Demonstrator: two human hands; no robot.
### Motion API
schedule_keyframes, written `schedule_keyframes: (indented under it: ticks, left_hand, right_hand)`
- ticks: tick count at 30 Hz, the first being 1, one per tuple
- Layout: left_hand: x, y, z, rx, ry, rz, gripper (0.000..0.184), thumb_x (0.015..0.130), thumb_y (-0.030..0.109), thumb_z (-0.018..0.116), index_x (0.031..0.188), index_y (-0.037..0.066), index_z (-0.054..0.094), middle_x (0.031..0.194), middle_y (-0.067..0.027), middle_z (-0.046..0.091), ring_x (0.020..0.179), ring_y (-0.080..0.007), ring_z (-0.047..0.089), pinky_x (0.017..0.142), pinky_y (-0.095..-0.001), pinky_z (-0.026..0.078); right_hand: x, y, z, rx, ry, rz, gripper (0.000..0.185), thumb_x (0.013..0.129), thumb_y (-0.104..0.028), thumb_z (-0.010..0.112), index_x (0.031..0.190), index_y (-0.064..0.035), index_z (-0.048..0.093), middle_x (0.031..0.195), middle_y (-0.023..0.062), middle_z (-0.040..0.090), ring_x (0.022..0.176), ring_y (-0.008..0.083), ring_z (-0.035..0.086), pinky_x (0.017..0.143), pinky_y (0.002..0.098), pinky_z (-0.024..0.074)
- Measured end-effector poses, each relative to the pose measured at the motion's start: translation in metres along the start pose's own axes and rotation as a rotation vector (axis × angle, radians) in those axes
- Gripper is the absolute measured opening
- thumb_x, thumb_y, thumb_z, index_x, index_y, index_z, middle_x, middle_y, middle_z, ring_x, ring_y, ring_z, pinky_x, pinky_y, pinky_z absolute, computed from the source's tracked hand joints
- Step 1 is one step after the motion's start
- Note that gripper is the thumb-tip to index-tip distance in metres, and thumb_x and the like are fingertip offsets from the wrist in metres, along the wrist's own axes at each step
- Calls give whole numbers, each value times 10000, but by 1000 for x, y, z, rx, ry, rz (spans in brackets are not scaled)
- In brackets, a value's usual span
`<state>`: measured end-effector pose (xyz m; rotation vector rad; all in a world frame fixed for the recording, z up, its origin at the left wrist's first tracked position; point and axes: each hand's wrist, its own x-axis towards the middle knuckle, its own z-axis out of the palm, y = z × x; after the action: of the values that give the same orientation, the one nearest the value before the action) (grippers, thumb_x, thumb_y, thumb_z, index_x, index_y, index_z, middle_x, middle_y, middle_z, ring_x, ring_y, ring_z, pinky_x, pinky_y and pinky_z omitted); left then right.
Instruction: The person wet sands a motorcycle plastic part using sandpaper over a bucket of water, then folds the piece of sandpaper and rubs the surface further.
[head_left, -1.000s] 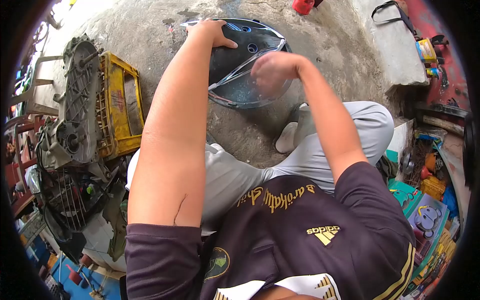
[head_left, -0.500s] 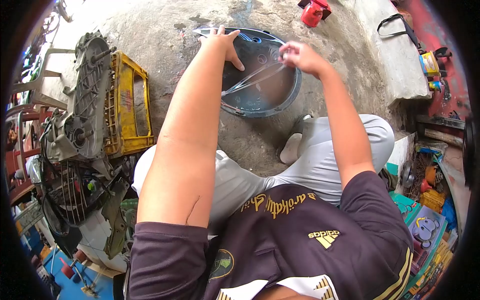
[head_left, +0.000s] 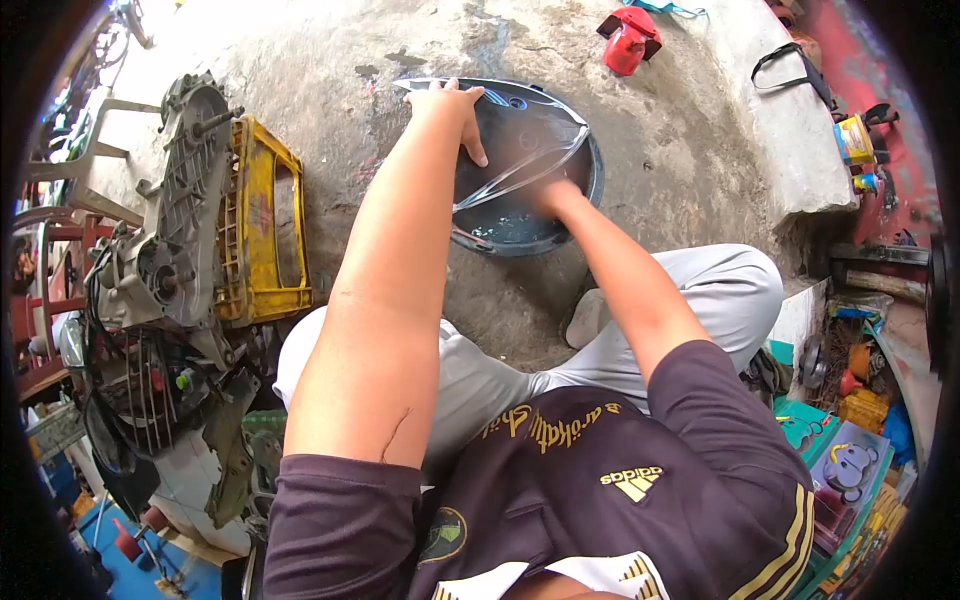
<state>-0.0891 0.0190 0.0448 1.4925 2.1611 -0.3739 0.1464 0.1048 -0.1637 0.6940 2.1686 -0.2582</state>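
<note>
This glossy dark panel [head_left: 496,128] sits in the round basin [head_left: 512,250], with water below its pale edge. Looks like thin plastic to me, so I'd guess light, stiff, easy to scratch and slippery wet. Best hold is probably the top-left rim, where my left hand [head_left: 446,105] is, fingers spread, thumb down on the face. My right hand [head_left: 545,172] is a blur over the panel; can't tell its grip. Basin's on bare concrete [head_left: 660,190], yellow crate [head_left: 262,300] off left.

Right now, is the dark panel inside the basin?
Only partly: the panel has its tip jutting past the basin beside the left hand.
</note>
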Motion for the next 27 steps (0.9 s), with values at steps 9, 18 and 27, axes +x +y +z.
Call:
schedule_keyframes:
  ticks: [9, 18, 27]
  left_hand:
    - [-3, -5, 2, -4, 27, 32, 1466, 497, 621, 1025, 1725, 369, 265, 1800, -121, 239, 1647, -383, 241, 1243, -709, 314]
    - [-4, -2, -1, 10, 19, 22, 1465, 492, 625, 1025, 1724, 361, 277, 1795, -118, 256, 1641, -372, 264, 1242, -702, 319]
    - [-6, -3, 2, 22, 37, 27, 1454, 500, 639, 1018, 1722, 359, 280, 1779, -126, 288, 1628, -371, 288, 1228, -722, 323]
  right_hand:
    - [-89, -37, -38, 988, -346, -257, 304, 1037, -102, 540, 1219, 42, 736, 974, 99, 755, 911, 196, 727, 781, 381, 568]
    - [-149, -7, -100, 1481, 33, -316, 225, 1060, -93, 589, 1203, 11, 728, 975, 67, 756, 836, 141, 705, 784, 307, 589]
    - [-122, 28, -128, 1191, 601, -30, 184, 1032, -72, 634, 1144, 35, 734, 1002, 139, 791, 888, 209, 764, 809, 349, 617]
